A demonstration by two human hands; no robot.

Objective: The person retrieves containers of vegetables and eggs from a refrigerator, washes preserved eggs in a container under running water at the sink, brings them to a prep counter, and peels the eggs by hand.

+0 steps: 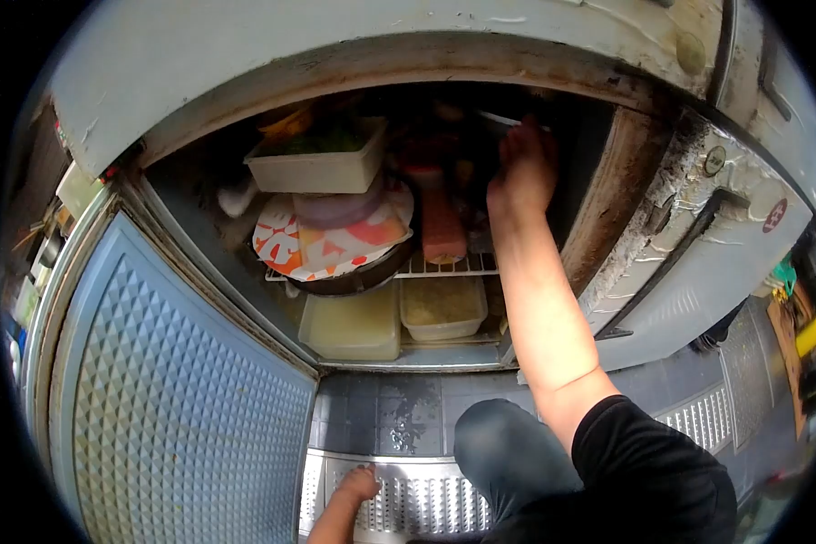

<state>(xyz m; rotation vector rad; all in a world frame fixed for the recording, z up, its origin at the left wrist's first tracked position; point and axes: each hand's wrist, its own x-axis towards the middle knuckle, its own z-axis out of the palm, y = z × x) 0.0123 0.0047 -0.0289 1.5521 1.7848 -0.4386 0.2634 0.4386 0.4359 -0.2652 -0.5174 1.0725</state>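
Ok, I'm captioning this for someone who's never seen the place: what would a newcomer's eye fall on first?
Most likely the right hand, inside the open cabinet toward the right of its dark opening. Next, perhaps, the orange-and-white patterned cover left of the middle, below a pale tub with something green in it. The blue studded door, swung open at the lower left, also stands out.

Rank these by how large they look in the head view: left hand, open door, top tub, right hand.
1. Open door
2. Top tub
3. Right hand
4. Left hand
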